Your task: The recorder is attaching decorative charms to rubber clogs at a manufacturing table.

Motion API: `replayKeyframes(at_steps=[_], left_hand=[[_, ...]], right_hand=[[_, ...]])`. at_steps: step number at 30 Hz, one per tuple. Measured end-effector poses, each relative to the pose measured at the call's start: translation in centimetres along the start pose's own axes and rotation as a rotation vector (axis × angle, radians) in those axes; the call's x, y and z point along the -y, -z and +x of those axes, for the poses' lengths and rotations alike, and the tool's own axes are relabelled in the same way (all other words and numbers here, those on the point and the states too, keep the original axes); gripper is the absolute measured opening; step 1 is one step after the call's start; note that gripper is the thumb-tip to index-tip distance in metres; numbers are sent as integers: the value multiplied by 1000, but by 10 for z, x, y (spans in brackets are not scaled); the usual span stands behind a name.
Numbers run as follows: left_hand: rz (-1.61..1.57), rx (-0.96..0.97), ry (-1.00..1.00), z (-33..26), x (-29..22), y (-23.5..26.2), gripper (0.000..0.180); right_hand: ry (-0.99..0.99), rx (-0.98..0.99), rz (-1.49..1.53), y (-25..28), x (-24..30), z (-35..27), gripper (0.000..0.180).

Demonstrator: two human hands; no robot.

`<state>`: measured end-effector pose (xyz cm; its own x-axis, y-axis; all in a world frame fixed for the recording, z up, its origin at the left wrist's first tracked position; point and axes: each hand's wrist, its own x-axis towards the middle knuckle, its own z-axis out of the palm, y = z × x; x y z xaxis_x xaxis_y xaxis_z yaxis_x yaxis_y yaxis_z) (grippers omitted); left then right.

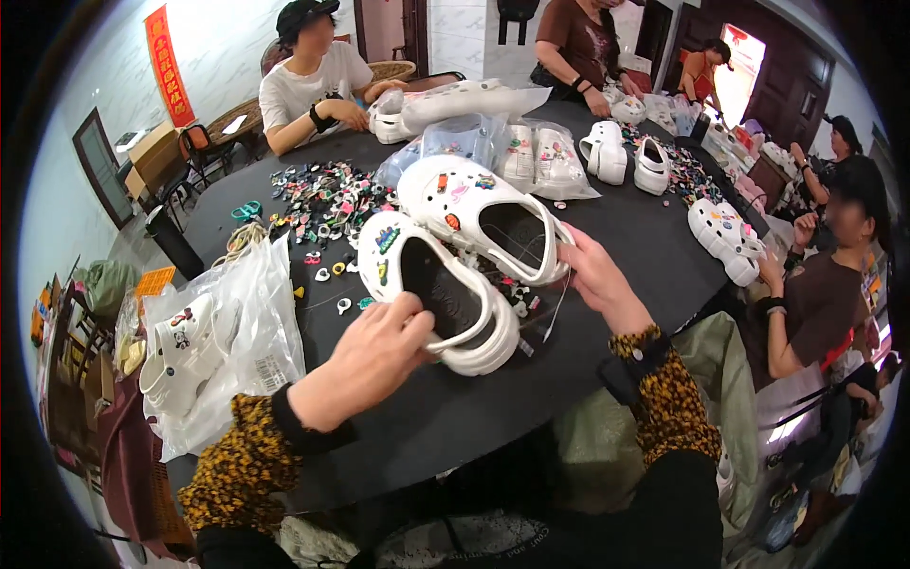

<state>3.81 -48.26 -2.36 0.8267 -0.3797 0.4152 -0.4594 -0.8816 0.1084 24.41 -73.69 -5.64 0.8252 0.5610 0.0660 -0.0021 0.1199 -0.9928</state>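
Head view: left hand fingers grip the near white clog by its rim, right hand fingers grasp the far white clog by its heel, both over the black table, apparently keeping decorated tops visible.

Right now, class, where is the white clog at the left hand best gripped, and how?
Probably grip the white clog by the left rim of its opening, from the person's left, as the left hand does. The opening faces up, leaving that rim accessible; charms stud the toe, and the other clog crowds its far side.
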Motion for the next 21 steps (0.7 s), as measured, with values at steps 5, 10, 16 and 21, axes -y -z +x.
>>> replayKeyframes(at_steps=[5, 10, 16, 21], left_hand=[[220, -31, -177, -52, 27, 27, 24], [377, 38, -277, -92, 42, 50, 16], [562, 173, -322, -128, 55, 86, 14], [675, 234, -410, -142, 69, 120, 14]], right_hand=[[6, -41, 104, -36, -9, -29, 45], [-36, 20, 203, -76, -12, -64, 49], [-100, -7, 282, -118, -30, -99, 41], [-129, 7, 226, -142, -31, -127, 53]])
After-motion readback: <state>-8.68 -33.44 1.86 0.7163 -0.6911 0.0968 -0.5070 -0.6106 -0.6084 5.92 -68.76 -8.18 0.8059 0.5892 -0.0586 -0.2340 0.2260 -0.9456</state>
